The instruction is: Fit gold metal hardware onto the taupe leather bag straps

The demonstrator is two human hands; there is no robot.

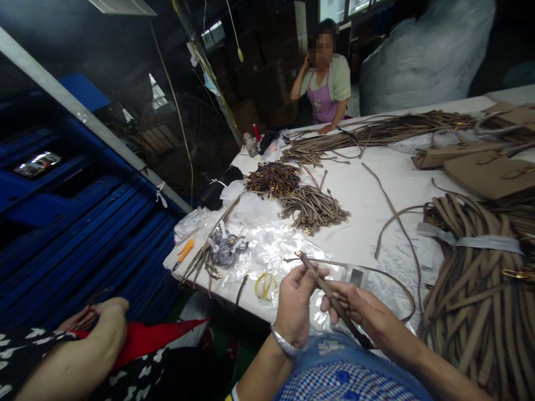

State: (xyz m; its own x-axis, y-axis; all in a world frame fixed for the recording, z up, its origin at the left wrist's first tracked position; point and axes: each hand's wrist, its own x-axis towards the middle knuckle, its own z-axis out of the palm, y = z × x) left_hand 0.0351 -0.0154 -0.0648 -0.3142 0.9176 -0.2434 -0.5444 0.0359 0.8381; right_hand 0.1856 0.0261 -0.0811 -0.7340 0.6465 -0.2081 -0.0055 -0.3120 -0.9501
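A brown strap (340, 312) with a small gold-coloured metal end runs slantwise between my hands, in front of my body. My left hand (296, 298), with a silver bracelet at the wrist, pinches it near the metal end. Lower down, the fingers of my right hand (355, 303) close around the same strap. Just beyond my hands, a long thin strap (393, 273) curves across the white table (355, 206). Yellow-handled snips (266, 285) lie left of my left hand, on clear plastic. A large bundle of brown straps (476, 278), bound with a pale band, lies to my right.
Piles of short straps with gold clasps (271, 179) and plain strap pieces (315, 209) sit mid-table. Brown bags (489, 172) stand at the far right. An orange-handled cutter (185, 250) is near the left corner. One person (324, 94) stands across; another person's arm (96, 345) is at my left.
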